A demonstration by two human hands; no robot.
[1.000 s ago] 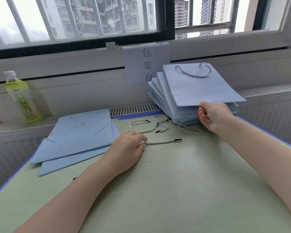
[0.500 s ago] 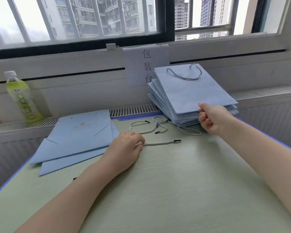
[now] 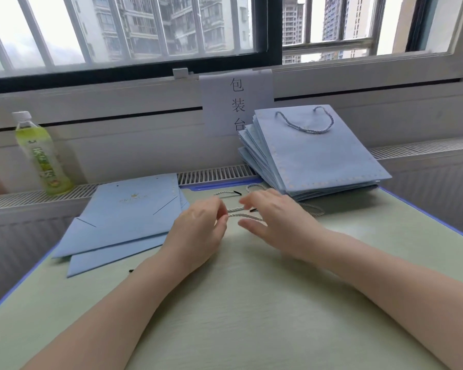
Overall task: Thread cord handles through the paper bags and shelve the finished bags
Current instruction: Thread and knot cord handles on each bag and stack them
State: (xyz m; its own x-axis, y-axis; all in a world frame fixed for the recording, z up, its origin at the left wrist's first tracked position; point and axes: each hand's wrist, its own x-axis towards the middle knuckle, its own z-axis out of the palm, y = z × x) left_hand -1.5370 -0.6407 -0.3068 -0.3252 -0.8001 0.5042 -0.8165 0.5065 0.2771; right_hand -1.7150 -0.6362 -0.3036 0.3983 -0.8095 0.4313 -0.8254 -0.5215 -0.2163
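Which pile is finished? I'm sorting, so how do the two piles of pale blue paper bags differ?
The right pile of pale blue paper bags shows a threaded grey cord handle; the left pile of pale blue paper bags shows none. The right pile is taller, the left far thinner. Both lie flat.

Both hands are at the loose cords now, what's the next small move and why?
Probably lift one cord free: the left hand already pinches its end, the right hand hovers open beside it, and the unthreaded bags lie flat just left, ready for threading.
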